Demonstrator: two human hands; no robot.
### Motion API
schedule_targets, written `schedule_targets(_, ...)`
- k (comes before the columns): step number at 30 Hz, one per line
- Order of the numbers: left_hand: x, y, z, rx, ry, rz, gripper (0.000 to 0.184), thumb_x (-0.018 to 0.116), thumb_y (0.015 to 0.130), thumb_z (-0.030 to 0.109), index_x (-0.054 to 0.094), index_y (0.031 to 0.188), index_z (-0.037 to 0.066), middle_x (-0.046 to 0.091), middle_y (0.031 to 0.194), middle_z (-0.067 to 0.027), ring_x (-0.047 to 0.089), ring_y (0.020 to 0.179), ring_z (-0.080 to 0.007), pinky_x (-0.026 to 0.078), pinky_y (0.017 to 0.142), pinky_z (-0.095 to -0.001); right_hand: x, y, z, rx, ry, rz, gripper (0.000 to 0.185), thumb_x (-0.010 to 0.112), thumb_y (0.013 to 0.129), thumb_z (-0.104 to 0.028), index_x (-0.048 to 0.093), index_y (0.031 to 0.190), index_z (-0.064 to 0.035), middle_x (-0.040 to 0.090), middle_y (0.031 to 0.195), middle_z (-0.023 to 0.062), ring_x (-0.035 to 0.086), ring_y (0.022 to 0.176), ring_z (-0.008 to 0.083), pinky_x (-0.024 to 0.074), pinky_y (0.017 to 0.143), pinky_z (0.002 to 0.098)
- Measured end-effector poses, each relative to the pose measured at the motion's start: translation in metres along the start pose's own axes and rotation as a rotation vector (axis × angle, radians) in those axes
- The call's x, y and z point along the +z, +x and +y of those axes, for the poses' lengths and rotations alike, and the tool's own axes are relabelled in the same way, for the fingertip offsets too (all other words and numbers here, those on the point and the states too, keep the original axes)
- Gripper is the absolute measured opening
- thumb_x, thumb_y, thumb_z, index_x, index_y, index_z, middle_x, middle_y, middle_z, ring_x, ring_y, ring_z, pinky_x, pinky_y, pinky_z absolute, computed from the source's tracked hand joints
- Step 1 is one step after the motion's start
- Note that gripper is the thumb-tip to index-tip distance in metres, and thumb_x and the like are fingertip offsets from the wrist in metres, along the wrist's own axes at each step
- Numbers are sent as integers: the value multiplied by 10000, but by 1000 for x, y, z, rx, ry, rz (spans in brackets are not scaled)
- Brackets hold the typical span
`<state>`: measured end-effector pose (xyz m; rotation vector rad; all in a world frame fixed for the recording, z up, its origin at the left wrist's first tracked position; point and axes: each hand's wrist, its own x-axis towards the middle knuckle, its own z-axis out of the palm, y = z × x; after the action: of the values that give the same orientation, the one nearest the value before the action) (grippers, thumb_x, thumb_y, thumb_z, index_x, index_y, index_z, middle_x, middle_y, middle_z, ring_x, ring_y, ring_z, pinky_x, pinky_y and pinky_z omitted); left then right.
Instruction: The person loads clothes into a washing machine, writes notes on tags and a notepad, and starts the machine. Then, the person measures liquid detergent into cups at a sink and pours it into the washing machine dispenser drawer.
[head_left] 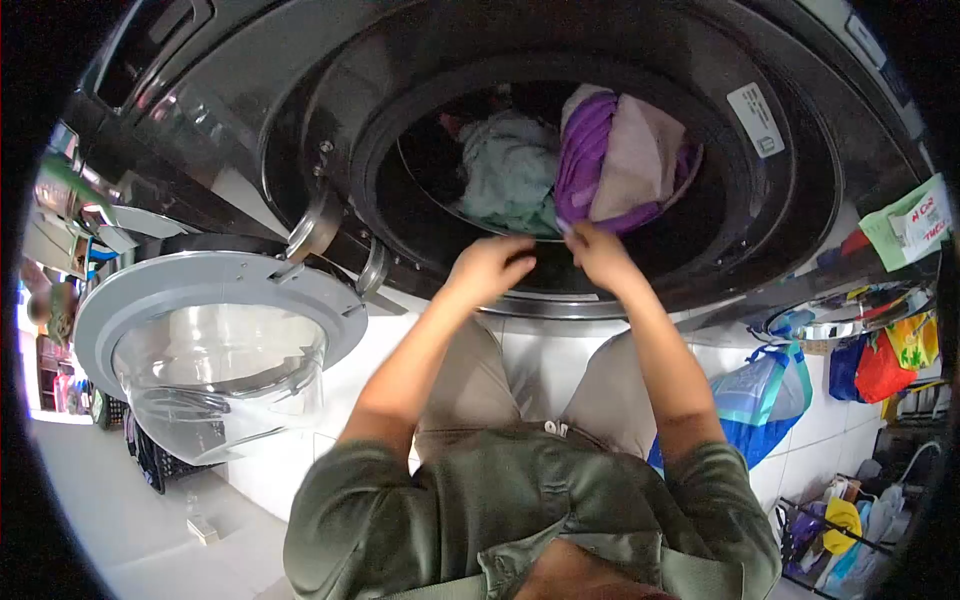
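Note:
The purple and beige cloth [585, 160] sits bunched inside the drum of a dark front-loading washing machine [340, 90]. My right hand [600, 258] is closed at the cloth's lower edge, pinching a bit of its purple part. Beside that cloth, on the left, lies a crumpled pale grey-green fabric [508, 165]. My left hand [488, 270] is at the front rim of the opening, just below the grey-green fabric. Its thumb and fingers are apart, and nothing shows between them. Some fabric deeper in the drum is too dark to make out.
The round machine door [220, 262] hangs wide open on the left, on metal hinges. A blue bag [765, 400] stands on the right, near red and yellow bags [885, 365]. A small white object [203, 528] lies on the floor at left.

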<state>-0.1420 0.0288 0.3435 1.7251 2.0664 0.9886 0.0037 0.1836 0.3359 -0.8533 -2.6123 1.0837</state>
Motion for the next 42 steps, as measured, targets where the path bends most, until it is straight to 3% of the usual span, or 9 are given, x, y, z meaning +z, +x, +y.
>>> schedule_targets(8, -281, -183, 99, -75, 629, 1571, 307, 371, 893, 133, 578, 1017, -57, 600, 968, -144, 568, 889, -212, 439, 822, -311, -9, -118, -3, -118, 1060, -122, 384, 448, 856, -327, 384, 606, -43, 334, 587, -10, 306, 557, 88, 243, 512, 248)
schedule_targets(10, -346, -178, 101, -248, 429, 1569, 341, 342, 905, 164, 577, 1047, -37, 598, 1005, -128, 561, 929, -203, 426, 835, -300, -23, -123, -17, -142, 1079, -66, 427, 382, 833, -348, 299, 524, -65, 284, 524, -8, 252, 515, 99, 187, 491, 268)
schedule_targets(12, -501, -256, -4, -125, 1429, 825, 348, 354, 894, 175, 534, 1135, -1, 588, 1055, -133, 552, 969, -216, 411, 865, -312, -26, -129, -29, -181, 1129, -29, 407, 376, 816, -315, 259, 515, -67, 255, 508, 1, 239, 499, 110, 186, 487, 275)
schedule_targets(15, -597, -270, -63, -459, 384, 712, 402, 356, 872, 140, 431, 1259, 59, 568, 1096, -174, 550, 989, -263, 399, 886, -345, -37, -146, -34, -312, 1131, -58, 452, 425, 818, -431, 335, 567, -67, 280, 544, -4, 261, 516, 109, 198, 491, 267)
schedule_targets(17, -628, -281, -91, -380, 1095, 363, 470, 355, 868, 129, 323, 1337, 114, 541, 1137, -209, 538, 1029, -301, 390, 894, -362, -45, -171, -34, -379, 1182, 92, 476, 492, 794, -517, 417, 658, -67, 320, 580, -5, 294, 534, 108, 218, 500, 252)
schedule_targets(22, -566, -245, -48, -635, 1163, 537, 446, 273, 911, 218, 278, 1356, 195, 499, 1184, -233, 483, 1110, -335, 360, 925, -377, -99, -268, -52, -570, 971, 615, 309, 333, 916, -306, 454, 815, -40, 450, 795, 114, 469, 763, 222, 394, 821, 398)
schedule_targets(29, -479, -271, 63, -495, 977, 425, 577, 362, 859, 525, 459, 1242, 103, 496, 1208, -178, 462, 1132, -324, 306, 965, -331, -97, -421, -34, -264, 970, 881, 296, 390, 931, -301, 491, 954, -23, 490, 768, 75, 443, 640, 136, 406, 613, 288)
schedule_targets(34, -437, -368, 134, -257, 811, 314, 541, 600, 815, 196, 389, 1301, 86, 489, 1215, -135, 513, 1025, -196, 393, 886, -277, -99, -528, 13, -203, 1355, 860, 259, 419, 924, -280, 497, 919, -33, 491, 734, 54, 458, 640, 137, 392, 600, 283)
schedule_targets(42, -94, -466, 253, -302, -670, 832, 649, 452, 837, 458, 319, 1299, 22, 389, 1290, -144, 400, 1168, -280, 356, 951, -412, -57, -623, 69, 13, 1476, 1063, 299, 406, 926, -325, 508, 877, -49, 437, 616, 28, 435, 607, 129, 371, 584, 281)
